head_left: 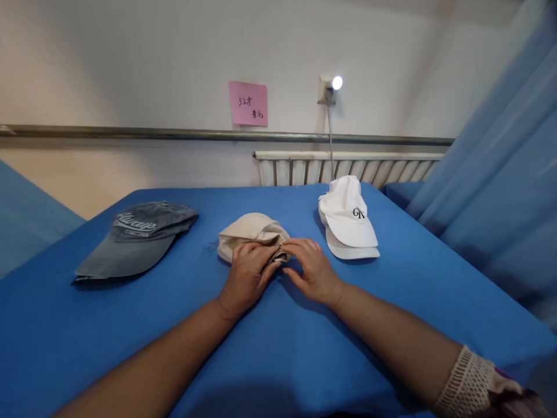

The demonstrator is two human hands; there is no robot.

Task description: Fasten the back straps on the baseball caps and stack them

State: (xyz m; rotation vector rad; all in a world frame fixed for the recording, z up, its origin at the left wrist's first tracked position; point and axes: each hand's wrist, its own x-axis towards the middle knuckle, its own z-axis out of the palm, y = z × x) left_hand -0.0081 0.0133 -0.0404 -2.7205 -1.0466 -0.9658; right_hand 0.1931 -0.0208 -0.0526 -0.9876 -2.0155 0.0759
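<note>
The left hand [248, 273] and the right hand [311, 270] are close to each other at a beige cap [252, 225]. The cap sits on the blue worktop [278, 348], right at the fingertips. The left hand has its thumb and fingers closed on the near edge of the cap. The right hand touches the right end of that edge with its fingers, and its thumb is a bit away from them. I cannot tell if it pinches the cloth.

Well to the left of the left hand lies a gray cap [148, 232] with the word "Always" on it. Past the right hand, off to its right, is a white cap [343, 209] with black letters. It sits on top of a pale cap [348, 251], and only part of that 1 shows.

Far beyond both hands, a pink note [248, 103] is on the wall [152, 69].
</note>
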